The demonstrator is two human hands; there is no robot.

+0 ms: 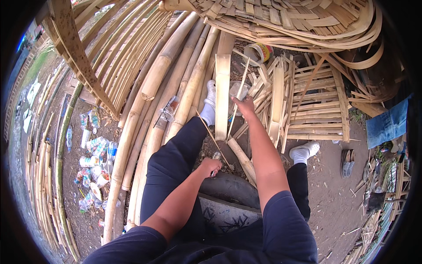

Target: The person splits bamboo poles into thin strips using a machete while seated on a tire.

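My right hand [245, 108] reaches forward, its fingers closed at the lower edge of a clear plastic cup [242, 89]. A thin bamboo strip [232, 119] crosses at the same spot, and the fingertips partly hide where they meet. My left hand [209, 167] is closed low between my knees. A small shiny piece [216, 155] sticks out above that fist and a dark edge shows below it; its kind is unclear. A wide, pale split-bamboo slat [222, 97] stands between my left foot and right hand, and a thin stick [212, 136] slants toward my left hand.
Long bamboo poles [159, 70] run along my left, beside scattered plastic litter [99, 152]. A slatted bamboo panel [316, 105] lies ahead right, below a large woven piece [299, 22]. A round tub [258, 53], blue denim [389, 123] and a pair of shoes [347, 163] are nearby.
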